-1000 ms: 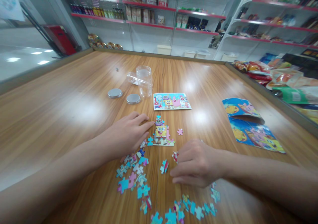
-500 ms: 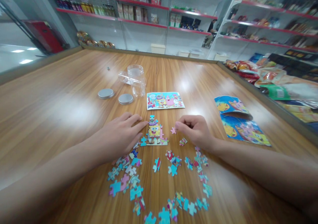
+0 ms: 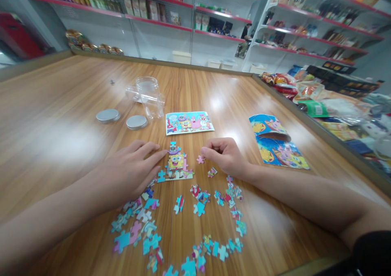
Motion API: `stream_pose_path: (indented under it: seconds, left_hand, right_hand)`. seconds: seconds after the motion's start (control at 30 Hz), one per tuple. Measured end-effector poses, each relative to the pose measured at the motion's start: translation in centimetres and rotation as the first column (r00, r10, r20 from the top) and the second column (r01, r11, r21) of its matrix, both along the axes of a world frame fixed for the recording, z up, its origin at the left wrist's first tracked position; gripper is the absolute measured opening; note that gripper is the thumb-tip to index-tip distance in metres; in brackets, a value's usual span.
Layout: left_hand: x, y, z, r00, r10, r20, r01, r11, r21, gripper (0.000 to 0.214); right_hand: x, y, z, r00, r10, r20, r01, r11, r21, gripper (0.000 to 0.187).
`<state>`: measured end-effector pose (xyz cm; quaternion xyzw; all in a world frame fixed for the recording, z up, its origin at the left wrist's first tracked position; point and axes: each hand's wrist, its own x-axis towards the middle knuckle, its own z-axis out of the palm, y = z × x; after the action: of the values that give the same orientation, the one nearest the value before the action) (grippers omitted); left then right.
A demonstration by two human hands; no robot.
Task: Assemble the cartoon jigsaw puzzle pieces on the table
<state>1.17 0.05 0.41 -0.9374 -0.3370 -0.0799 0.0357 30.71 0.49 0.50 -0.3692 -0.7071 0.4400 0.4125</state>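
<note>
A partly joined jigsaw puzzle with a yellow cartoon sponge figure lies on the wooden table. My left hand rests flat at its left side, fingers stretched out and a fingertip touching the puzzle's edge. On the right, my right hand is curled, thumb and forefinger pinched at a small pink puzzle piece. A multicoloured loose piece lies just below that hand. Several more loose pieces form a rough ring nearer to me. Behind the puzzle lies a picture card with cartoon figures.
Two clear plastic jars, one upright and one lying down, are at the back left near two silver lids. A folded blue printed sheet lies at right. Packaged goods sit beyond the table's right edge; stocked shelves stand behind.
The camera has turned to the right, so the table and everything on it appear further left. Both hands keep nearly the same places beside the puzzle, the right still at the pink piece.
</note>
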Motion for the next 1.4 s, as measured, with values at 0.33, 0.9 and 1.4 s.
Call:
stream_pose_path:
  seconds: [0.33, 0.9, 1.4]
  left_hand:
    - [-0.1, 0.1, -0.2, 1.0, 0.007, -0.011, -0.007, 1.0, -0.018, 0.042]
    - [0.0, 0.1, -0.1, 0.999, -0.01, -0.04, 0.01, 1.0, 0.007, 0.042]
    - [0.5, -0.4, 0.5, 1.0, 0.02, -0.022, -0.02, 1.0, 0.007, 0.041]
  right_hand:
    - [0.1, -0.1, -0.3, 1.0, 0.024, -0.01, -0.024, 0.998, -0.055, 0.026]
    - [0.0, 0.6, -0.2, 0.947, 0.308, 0.091, -0.291, 0.942, -0.166, 0.027]
    - [1.6, 1.1, 2.0, 0.618, 0.737, 0.272, -0.708, 0.673, -0.214, 0.026]
